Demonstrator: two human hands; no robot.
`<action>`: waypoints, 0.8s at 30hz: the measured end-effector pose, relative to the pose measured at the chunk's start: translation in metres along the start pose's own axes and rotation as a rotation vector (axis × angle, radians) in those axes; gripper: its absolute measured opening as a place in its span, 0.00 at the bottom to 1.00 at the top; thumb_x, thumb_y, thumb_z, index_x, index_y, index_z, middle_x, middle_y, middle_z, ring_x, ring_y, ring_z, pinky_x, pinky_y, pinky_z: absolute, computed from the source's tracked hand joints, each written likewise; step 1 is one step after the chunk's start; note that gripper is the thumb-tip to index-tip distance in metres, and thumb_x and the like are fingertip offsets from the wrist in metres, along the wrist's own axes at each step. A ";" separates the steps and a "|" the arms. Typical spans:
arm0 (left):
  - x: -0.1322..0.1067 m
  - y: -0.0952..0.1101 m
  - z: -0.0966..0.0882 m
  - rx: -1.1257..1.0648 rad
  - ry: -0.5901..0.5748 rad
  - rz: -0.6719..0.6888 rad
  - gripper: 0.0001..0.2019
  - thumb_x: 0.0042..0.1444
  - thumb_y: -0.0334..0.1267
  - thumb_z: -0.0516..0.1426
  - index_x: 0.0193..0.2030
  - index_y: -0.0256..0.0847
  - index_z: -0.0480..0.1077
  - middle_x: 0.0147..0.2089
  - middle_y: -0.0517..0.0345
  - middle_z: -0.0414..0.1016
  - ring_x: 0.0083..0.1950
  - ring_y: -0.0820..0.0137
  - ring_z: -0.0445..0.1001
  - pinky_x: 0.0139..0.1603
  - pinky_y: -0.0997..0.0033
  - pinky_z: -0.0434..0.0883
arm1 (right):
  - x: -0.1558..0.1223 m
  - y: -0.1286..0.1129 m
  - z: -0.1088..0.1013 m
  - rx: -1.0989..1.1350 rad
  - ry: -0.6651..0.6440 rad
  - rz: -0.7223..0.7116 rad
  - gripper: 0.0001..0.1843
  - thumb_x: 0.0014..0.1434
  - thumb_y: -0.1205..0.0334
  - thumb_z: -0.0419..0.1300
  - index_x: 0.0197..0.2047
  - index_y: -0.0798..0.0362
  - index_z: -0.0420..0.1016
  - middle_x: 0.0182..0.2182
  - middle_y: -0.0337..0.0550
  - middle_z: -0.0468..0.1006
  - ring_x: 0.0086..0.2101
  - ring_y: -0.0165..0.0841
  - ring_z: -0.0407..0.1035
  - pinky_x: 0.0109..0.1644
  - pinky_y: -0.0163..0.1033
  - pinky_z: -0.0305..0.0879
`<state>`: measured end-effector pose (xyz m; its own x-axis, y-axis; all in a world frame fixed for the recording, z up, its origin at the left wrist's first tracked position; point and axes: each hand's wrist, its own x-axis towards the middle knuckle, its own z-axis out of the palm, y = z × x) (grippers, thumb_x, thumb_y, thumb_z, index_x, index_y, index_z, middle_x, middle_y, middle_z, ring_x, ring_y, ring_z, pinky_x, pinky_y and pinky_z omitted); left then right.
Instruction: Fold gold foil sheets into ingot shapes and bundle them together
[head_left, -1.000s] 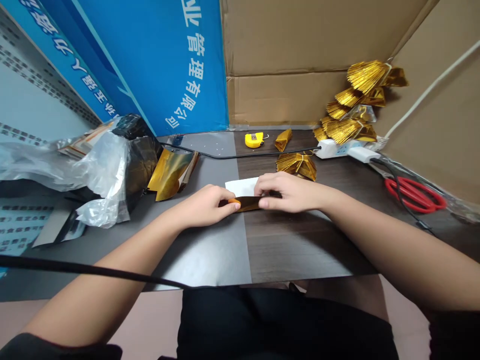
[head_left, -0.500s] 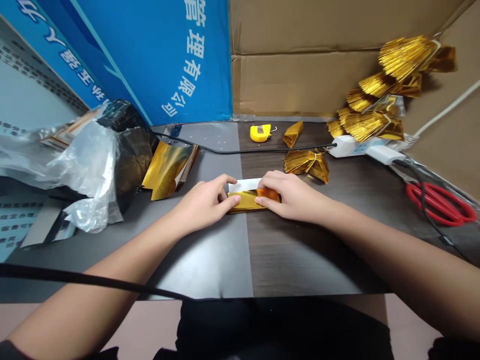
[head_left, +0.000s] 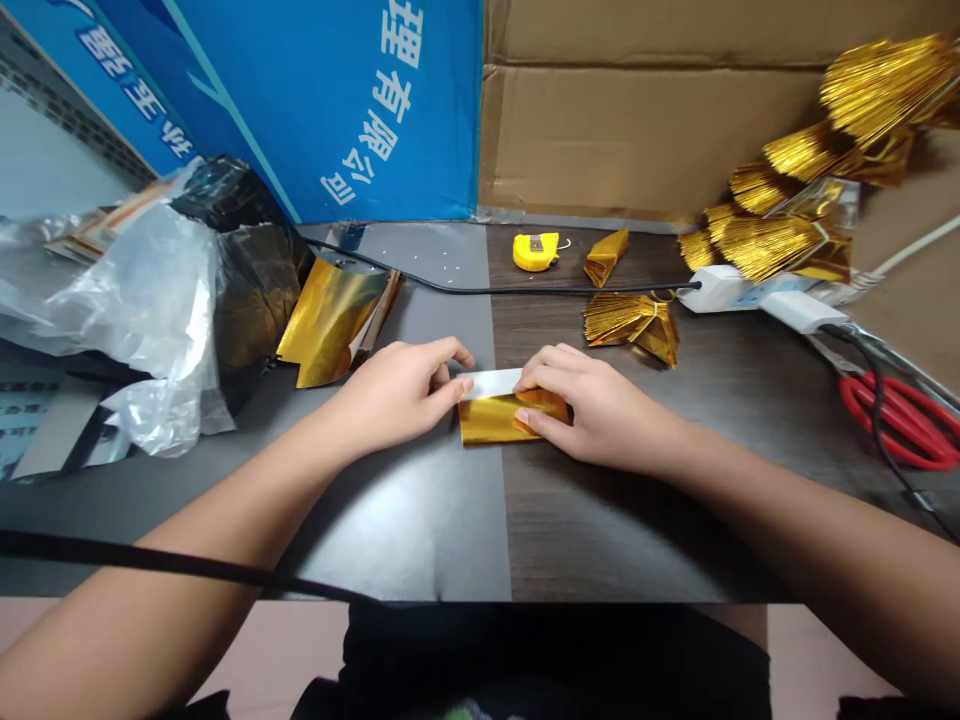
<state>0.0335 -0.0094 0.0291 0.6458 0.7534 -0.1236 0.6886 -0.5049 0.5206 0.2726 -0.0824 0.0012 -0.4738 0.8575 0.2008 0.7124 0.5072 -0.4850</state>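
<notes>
A folded sheet of gold foil paper point(head_left: 487, 422) lies on the desk between my hands, with a white strip point(head_left: 491, 383) along its far edge. My right hand point(head_left: 604, 405) grips the foil's right half, thumb on the near side and index finger near the white strip. At the left end, my left hand point(head_left: 397, 392) is open: its thumb tip touches the corner by the strip, and the index finger arches away from the thumb. The other fingers of that hand are partly hidden. Beyond my right hand lies a pleated gold foil fan point(head_left: 630, 322), tied with a band.
A yellow tape measure point(head_left: 535, 252) and a small gold folded piece point(head_left: 606, 257) lie behind a black cable point(head_left: 517, 290). Gold sheets point(head_left: 330, 320) and plastic bags point(head_left: 161, 300) sit left. At right are a power strip point(head_left: 724, 288), red-handled scissors point(head_left: 900, 420) and stacked gold fans point(head_left: 772, 235).
The foil's gold face now shows wider towards me. My left thumb has shifted from the gold face to the left corner by the white strip. The camera view has shifted slightly.
</notes>
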 end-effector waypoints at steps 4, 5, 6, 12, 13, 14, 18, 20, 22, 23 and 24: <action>0.003 -0.005 -0.008 -0.015 -0.100 0.102 0.09 0.62 0.43 0.56 0.41 0.42 0.76 0.34 0.60 0.78 0.33 0.74 0.71 0.36 0.74 0.60 | -0.003 -0.009 0.001 0.050 -0.037 -0.013 0.03 0.65 0.64 0.60 0.41 0.52 0.73 0.40 0.49 0.76 0.43 0.40 0.69 0.47 0.46 0.71; 0.003 -0.007 -0.008 -0.025 -0.128 0.136 0.09 0.61 0.42 0.57 0.39 0.42 0.76 0.36 0.60 0.78 0.35 0.73 0.71 0.37 0.74 0.60 | -0.003 -0.010 0.002 0.055 -0.039 -0.014 0.02 0.65 0.64 0.59 0.41 0.52 0.73 0.40 0.48 0.76 0.42 0.40 0.69 0.47 0.46 0.71; 0.004 -0.009 -0.008 -0.034 -0.151 0.165 0.08 0.61 0.42 0.58 0.38 0.42 0.75 0.37 0.59 0.78 0.36 0.73 0.71 0.38 0.74 0.60 | -0.003 -0.010 0.002 0.056 -0.040 -0.014 0.02 0.65 0.63 0.59 0.41 0.52 0.73 0.40 0.48 0.76 0.42 0.40 0.69 0.46 0.46 0.71; 0.008 -0.017 -0.005 -0.032 -0.171 0.202 0.06 0.60 0.39 0.60 0.33 0.42 0.74 0.37 0.60 0.74 0.40 0.72 0.69 0.42 0.74 0.60 | -0.003 -0.009 0.007 0.019 -0.018 -0.024 0.05 0.64 0.63 0.60 0.44 0.51 0.71 0.42 0.49 0.75 0.43 0.41 0.69 0.47 0.47 0.71; 0.008 -0.018 -0.005 -0.029 -0.168 0.195 0.06 0.60 0.39 0.60 0.33 0.42 0.74 0.36 0.60 0.74 0.40 0.72 0.69 0.42 0.74 0.59 | -0.003 -0.009 0.007 0.014 -0.013 -0.027 0.05 0.64 0.63 0.60 0.44 0.52 0.71 0.42 0.49 0.75 0.43 0.41 0.69 0.47 0.47 0.71; 0.008 -0.018 -0.005 -0.027 -0.169 0.188 0.06 0.60 0.39 0.60 0.33 0.42 0.73 0.36 0.60 0.74 0.40 0.72 0.69 0.41 0.74 0.59 | -0.003 -0.009 0.008 0.010 -0.011 -0.029 0.05 0.64 0.64 0.60 0.44 0.52 0.71 0.42 0.49 0.75 0.43 0.41 0.69 0.47 0.47 0.71; 0.008 -0.018 -0.006 -0.042 -0.178 0.184 0.07 0.59 0.42 0.62 0.33 0.42 0.73 0.36 0.60 0.73 0.39 0.72 0.68 0.42 0.73 0.58 | -0.004 -0.008 0.009 -0.003 -0.010 -0.033 0.05 0.64 0.64 0.60 0.45 0.52 0.71 0.43 0.49 0.75 0.44 0.41 0.69 0.47 0.48 0.71; 0.008 -0.018 -0.007 -0.043 -0.182 0.185 0.07 0.57 0.41 0.63 0.33 0.42 0.73 0.36 0.60 0.73 0.41 0.71 0.68 0.43 0.72 0.58 | -0.004 -0.008 0.010 -0.008 -0.008 -0.038 0.07 0.64 0.64 0.60 0.46 0.52 0.72 0.43 0.50 0.75 0.44 0.42 0.69 0.47 0.48 0.71; 0.008 -0.017 -0.007 -0.039 -0.186 0.183 0.06 0.57 0.39 0.63 0.32 0.41 0.73 0.37 0.61 0.73 0.42 0.71 0.68 0.44 0.72 0.57 | -0.004 -0.008 0.010 -0.007 -0.008 -0.042 0.07 0.64 0.64 0.60 0.46 0.53 0.72 0.43 0.50 0.75 0.44 0.42 0.69 0.47 0.49 0.71; 0.008 -0.018 -0.007 -0.038 -0.190 0.181 0.05 0.56 0.38 0.63 0.32 0.41 0.72 0.37 0.61 0.73 0.42 0.71 0.68 0.44 0.73 0.57 | -0.004 -0.008 0.010 -0.003 -0.009 -0.044 0.07 0.64 0.64 0.60 0.46 0.53 0.73 0.43 0.51 0.75 0.44 0.42 0.69 0.47 0.48 0.71; 0.009 -0.018 -0.006 -0.037 -0.193 0.182 0.05 0.56 0.37 0.63 0.32 0.41 0.72 0.37 0.61 0.73 0.42 0.71 0.68 0.44 0.73 0.57 | -0.004 -0.008 0.010 0.001 -0.012 -0.045 0.07 0.64 0.64 0.60 0.46 0.53 0.73 0.43 0.51 0.75 0.44 0.42 0.68 0.47 0.48 0.71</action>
<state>0.0248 0.0086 0.0241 0.8112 0.5557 -0.1819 0.5450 -0.6060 0.5794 0.2637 -0.0904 -0.0038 -0.5115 0.8326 0.2126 0.6897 0.5453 -0.4764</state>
